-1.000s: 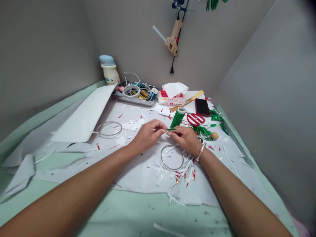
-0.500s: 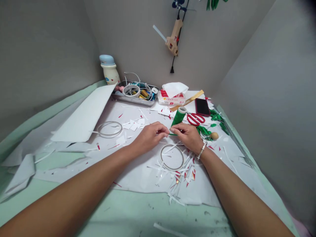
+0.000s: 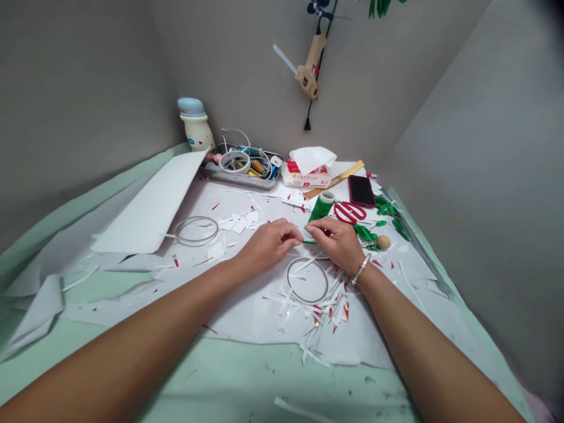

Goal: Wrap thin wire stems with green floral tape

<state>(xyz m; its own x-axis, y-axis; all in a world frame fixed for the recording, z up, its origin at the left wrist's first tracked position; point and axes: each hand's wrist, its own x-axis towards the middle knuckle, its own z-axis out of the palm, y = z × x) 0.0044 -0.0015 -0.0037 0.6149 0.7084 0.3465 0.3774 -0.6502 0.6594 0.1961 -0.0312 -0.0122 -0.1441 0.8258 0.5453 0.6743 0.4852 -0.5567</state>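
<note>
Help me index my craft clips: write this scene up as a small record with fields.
left hand: pinches a green strip
right hand: fingertips together beside the strip; any hold too fine to tell
wrist: bracelet on the right
behind hands: green spool, upright
right side: red-handled scissors, phone, round bead
back: bottle, filled metal tray, tissue pack
wall: glue gun, hanging

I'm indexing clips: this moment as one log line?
left hand: pinches green strip | right hand: at its other end | green spool: behind right hand | red scissors: near phone
</note>
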